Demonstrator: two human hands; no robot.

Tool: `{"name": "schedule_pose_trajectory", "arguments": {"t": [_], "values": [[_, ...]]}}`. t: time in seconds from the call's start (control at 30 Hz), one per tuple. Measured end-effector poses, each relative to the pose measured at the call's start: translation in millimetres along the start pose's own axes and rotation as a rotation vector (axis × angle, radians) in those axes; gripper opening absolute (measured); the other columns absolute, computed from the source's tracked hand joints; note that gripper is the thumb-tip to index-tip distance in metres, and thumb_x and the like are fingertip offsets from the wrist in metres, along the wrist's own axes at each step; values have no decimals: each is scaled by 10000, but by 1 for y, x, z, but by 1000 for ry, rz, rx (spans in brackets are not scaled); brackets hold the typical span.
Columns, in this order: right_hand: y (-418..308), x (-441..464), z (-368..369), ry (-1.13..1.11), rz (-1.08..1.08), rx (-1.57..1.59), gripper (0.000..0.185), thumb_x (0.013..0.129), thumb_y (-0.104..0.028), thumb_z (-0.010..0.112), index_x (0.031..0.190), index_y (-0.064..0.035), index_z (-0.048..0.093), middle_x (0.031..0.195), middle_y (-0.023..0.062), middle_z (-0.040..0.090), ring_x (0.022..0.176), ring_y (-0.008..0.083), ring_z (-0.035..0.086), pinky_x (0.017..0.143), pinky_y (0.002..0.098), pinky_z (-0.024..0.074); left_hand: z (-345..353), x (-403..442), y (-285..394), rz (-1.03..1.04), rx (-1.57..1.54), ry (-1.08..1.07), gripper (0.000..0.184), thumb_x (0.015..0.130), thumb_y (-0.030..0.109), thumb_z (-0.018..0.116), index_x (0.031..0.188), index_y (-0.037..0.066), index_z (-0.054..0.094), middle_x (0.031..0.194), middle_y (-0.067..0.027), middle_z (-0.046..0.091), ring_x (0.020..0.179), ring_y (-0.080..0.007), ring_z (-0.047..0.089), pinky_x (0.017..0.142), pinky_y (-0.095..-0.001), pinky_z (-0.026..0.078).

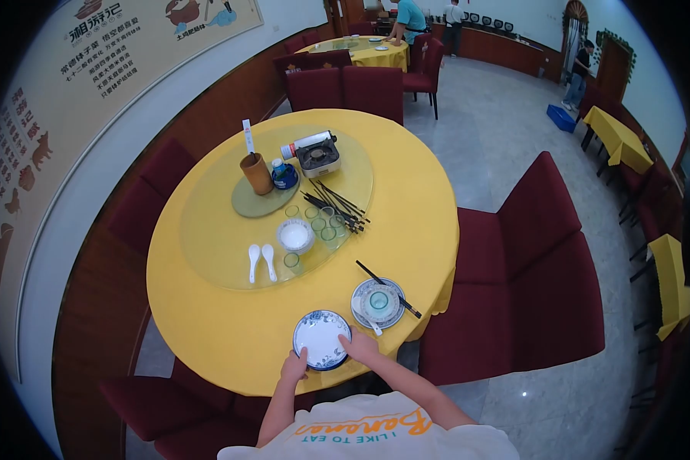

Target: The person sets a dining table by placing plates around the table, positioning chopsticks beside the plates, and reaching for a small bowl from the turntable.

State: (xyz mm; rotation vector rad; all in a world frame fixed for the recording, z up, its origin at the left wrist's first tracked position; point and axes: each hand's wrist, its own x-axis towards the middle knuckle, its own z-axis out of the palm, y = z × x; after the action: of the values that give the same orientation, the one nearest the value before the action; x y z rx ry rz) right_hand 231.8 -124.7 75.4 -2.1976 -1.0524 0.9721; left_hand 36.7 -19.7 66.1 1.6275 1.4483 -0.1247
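At the near edge of the round table, a white plate with blue flowers and a blue rim [321, 340] is between my two hands; its lower edge looks thick, perhaps a stack. My left hand [294, 366] grips its lower left edge, thumb on top. My right hand [360, 346] grips the right edge with the thumb over the rim. Just right of it is a place setting: a patterned plate [357, 310] bearing a bowl with a clear glass [379, 300] in it, a white spoon [376, 328] and black chopsticks [411, 307].
On the glass turntable [215, 253] stand white bowls [295, 236], two spoons [254, 263], several glasses [292, 261], loose chopsticks [345, 207], a wooden holder [257, 175] and a portable stove [318, 157]. Red chairs [544, 268] surround the yellow-clothed table [414, 176]. Other people [409, 21] are farther back.
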Motion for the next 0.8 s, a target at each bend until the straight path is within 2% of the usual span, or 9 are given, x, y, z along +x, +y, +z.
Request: {"name": "schedule_pose_trajectory", "arguments": {"t": [0.23,0.33,0.43,0.63,0.8], "values": [[5,3,3,-24,-2,38,656,836,-526,402,1208,13,433,999,253,594,927,390,580,794,462,451,5,4,-2,42,-46,34,584,897,462,359,1045,-102,399,642,-166,581,472,-254,596,428,-327,476],[11,9,6,-46,-36,43,655,833,-540,397,1167,21,449,986,249,599,918,395,580,786,465,450,7,15,-17,133,-52,36,568,895,466,366,1002,-91,405,626,-163,581,474,-248,595,431,-330,467],[9,8,3,-80,-16,27,615,843,-518,385,1175,-2,430,987,225,606,918,361,593,789,445,454,11,25,-31,197,-15,92,557,890,476,373,986,-71,414,612,-171,585,483,-250,598,451,-348,467],[7,16,8,-83,25,-1,645,833,-551,384,1178,-8,431,991,215,610,921,356,593,795,441,449,0,7,-14,359,-54,128,557,880,489,393,1007,-52,426,585,-166,589,498,-259,604,497,-375,473],[7,16,14,-22,22,47,652,840,-541,392,1208,-4,423,1029,238,591,959,371,573,828,432,438,9,25,-33,298,-98,116,528,879,489,403,974,-28,449,589,-153,595,508,-272,603,500,-384,465]]}}
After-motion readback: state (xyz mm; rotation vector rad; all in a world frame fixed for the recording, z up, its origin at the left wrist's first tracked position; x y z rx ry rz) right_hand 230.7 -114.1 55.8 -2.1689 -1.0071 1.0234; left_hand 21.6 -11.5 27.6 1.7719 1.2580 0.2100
